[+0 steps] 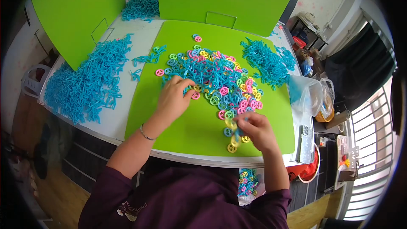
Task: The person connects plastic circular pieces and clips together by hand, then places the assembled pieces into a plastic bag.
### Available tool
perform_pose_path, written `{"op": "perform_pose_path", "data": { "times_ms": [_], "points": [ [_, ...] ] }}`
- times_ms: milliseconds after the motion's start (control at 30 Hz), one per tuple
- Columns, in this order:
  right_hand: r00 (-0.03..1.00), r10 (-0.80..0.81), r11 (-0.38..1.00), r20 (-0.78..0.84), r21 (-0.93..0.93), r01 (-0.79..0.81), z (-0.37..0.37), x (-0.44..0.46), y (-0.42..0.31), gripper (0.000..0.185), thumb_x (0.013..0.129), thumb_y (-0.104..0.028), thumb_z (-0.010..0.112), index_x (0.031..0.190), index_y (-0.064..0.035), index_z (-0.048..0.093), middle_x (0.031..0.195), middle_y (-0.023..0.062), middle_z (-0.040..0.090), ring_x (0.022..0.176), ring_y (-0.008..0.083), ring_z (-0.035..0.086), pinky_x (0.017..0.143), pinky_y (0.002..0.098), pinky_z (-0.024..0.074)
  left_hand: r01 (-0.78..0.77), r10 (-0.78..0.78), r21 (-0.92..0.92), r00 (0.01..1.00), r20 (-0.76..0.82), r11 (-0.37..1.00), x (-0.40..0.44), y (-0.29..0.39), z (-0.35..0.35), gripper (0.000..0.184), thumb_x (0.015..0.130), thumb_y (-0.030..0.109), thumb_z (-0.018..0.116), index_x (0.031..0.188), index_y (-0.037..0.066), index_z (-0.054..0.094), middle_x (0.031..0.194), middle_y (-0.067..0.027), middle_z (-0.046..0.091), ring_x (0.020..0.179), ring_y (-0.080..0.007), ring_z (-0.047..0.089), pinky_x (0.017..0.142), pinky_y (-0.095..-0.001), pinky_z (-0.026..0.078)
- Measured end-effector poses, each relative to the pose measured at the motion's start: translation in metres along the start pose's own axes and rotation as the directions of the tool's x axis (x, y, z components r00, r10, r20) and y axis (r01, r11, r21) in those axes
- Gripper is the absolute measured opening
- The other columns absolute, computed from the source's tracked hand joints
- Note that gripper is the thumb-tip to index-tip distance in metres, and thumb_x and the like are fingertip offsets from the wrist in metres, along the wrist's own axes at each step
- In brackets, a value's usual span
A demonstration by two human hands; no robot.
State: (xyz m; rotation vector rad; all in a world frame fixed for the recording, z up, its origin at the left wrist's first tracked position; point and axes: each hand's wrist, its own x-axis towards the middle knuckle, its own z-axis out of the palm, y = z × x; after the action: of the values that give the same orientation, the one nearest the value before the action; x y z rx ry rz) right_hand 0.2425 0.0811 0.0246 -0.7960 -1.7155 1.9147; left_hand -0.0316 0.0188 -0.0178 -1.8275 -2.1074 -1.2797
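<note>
I see the right hand (257,130) pinching blurred yellow wheels (230,122); the left hand (173,95) curls at the mixed pile (216,71), its hold unclear.

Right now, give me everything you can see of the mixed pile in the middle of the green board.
The mixed pile is a loose heap of small, plastic-looking parts: spoked wheels in pink, yellow, green and blue, with branched teal pieces heaped over its middle. It lies on the green board, its wheels spreading toward the near right. The left hand is at its near left edge, seemingly touching parts.
</note>
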Motion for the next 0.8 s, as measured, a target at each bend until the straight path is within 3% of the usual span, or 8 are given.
{"op": "perform_pose_path", "data": {
  "times_ms": [67, 100, 167, 333, 433, 533, 700, 800],
  "points": [
    [0.983, -0.057, 0.96, 0.172, -0.26, 0.101, -0.021, -0.028, -0.01, 0.011, 0.088, -0.009, 0.066, 0.094, -0.0001, 0.068, 0.091, 0.0045, 0.069, 0.082, 0.0105, 0.063, 0.071, 0.0264, 0.0507, -0.003, 0.002, 0.04, 1.0, 0.021, 0.999, 0.002, -0.002, -0.002, 0.023, 0.075, 0.017, 0.075, 0.094, 0.009, 0.065, 0.094, -0.0109, 0.052, 0.09, -0.0302, 0.055, 0.08, -0.0386, 0.046],
    [0.973, 0.062, 0.923, 0.224, -0.385, 0.03, -0.029, -0.045, -0.02, 0.008, 0.084, -0.008, 0.069, 0.088, -0.0002, 0.07, 0.088, 0.0045, 0.069, 0.08, 0.0115, 0.064, 0.071, 0.026, 0.0507, -0.007, 0.005, 0.058, 0.999, 0.032, 0.998, 0.003, -0.003, -0.003, 0.025, 0.074, 0.018, 0.076, 0.094, 0.009, 0.065, 0.098, -0.0112, 0.052, 0.093, -0.0306, 0.054, 0.082, -0.0391, 0.046],
    [0.89, 0.067, 0.86, 0.451, -0.479, 0.178, -0.048, -0.068, -0.028, 0.014, 0.084, -0.01, 0.069, 0.096, -0.0027, 0.071, 0.089, 0.0083, 0.07, 0.08, 0.0153, 0.067, 0.072, 0.0276, 0.0527, -0.02, 0.016, 0.078, 0.998, 0.053, 0.997, 0.001, -0.002, 0.0, 0.027, 0.072, 0.02, 0.077, 0.094, 0.009, 0.064, 0.1, -0.0115, 0.051, 0.096, -0.0304, 0.052, 0.083, -0.0392, 0.046],
    [0.844, 0.392, 0.591, 0.368, -0.803, 0.076, -0.063, -0.109, -0.033, 0.029, 0.081, -0.018, 0.073, 0.107, -0.0061, 0.069, 0.097, 0.0081, 0.07, 0.085, 0.0198, 0.068, 0.073, 0.0305, 0.0543, 0.036, -0.043, 0.05, 0.988, 0.147, 0.998, 0.0, 0.002, 0.002, 0.027, 0.071, 0.021, 0.078, 0.088, 0.009, 0.062, 0.099, -0.0096, 0.051, 0.1, -0.0292, 0.051, 0.085, -0.0381, 0.045],
    [0.893, 0.256, 0.693, 0.369, -0.714, 0.096, -0.054, -0.105, -0.042, 0.034, 0.079, -0.021, 0.075, 0.109, -0.0062, 0.068, 0.1, 0.0093, 0.07, 0.09, 0.0212, 0.068, 0.075, 0.0305, 0.054, 0.031, -0.011, -0.073, 0.967, 0.255, 0.997, -0.002, 0.006, 0.001, 0.026, 0.069, 0.019, 0.079, 0.083, 0.008, 0.06, 0.099, -0.009, 0.052, 0.098, -0.0279, 0.053, 0.085, -0.0365, 0.045],
    [0.916, 0.023, 0.719, 0.401, -0.643, 0.264, -0.045, -0.081, -0.041, 0.032, 0.081, -0.018, 0.073, 0.11, -0.0061, 0.067, 0.099, 0.0099, 0.07, 0.087, 0.0197, 0.068, 0.073, 0.0304, 0.0535, 0.035, 0.044, -0.203, 0.928, 0.37, 0.979, -0.006, 0.01, 0.001, 0.026, 0.067, 0.015, 0.08, 0.08, 0.007, 0.059, 0.096, -0.0077, 0.054, 0.096, -0.0252, 0.055, 0.085, -0.0347, 0.044],
    [0.951, -0.258, 0.681, 0.173, -0.666, 0.306, 0.013, -0.015, -0.042, 0.024, 0.083, -0.011, 0.069, 0.106, -0.0047, 0.067, 0.087, 0.0092, 0.068, 0.075, 0.0196, 0.065, 0.067, 0.0319, 0.0509, 0.099, -0.009, -0.258, 0.944, 0.328, 0.961, -0.005, 0.021, -0.005, 0.021, 0.07, 0.01, 0.078, 0.079, 0.005, 0.06, 0.097, -0.0087, 0.056, 0.087, -0.024, 0.058, 0.078, -0.0336, 0.048],
    [0.87, -0.488, 0.554, 0.069, -0.746, 0.37, 0.04, 0.028, -0.03, 0.026, 0.082, -0.014, 0.071, 0.106, -0.0053, 0.067, 0.085, 0.0097, 0.065, 0.073, 0.0237, 0.064, 0.069, 0.0352, 0.0507, 0.094, -0.01, -0.295, 0.962, 0.274, 0.951, -0.001, 0.023, -0.009, 0.018, 0.073, 0.007, 0.075, 0.081, 0.003, 0.06, 0.098, -0.0089, 0.057, 0.082, -0.0228, 0.06, 0.071, -0.032, 0.05]
  ]
}}
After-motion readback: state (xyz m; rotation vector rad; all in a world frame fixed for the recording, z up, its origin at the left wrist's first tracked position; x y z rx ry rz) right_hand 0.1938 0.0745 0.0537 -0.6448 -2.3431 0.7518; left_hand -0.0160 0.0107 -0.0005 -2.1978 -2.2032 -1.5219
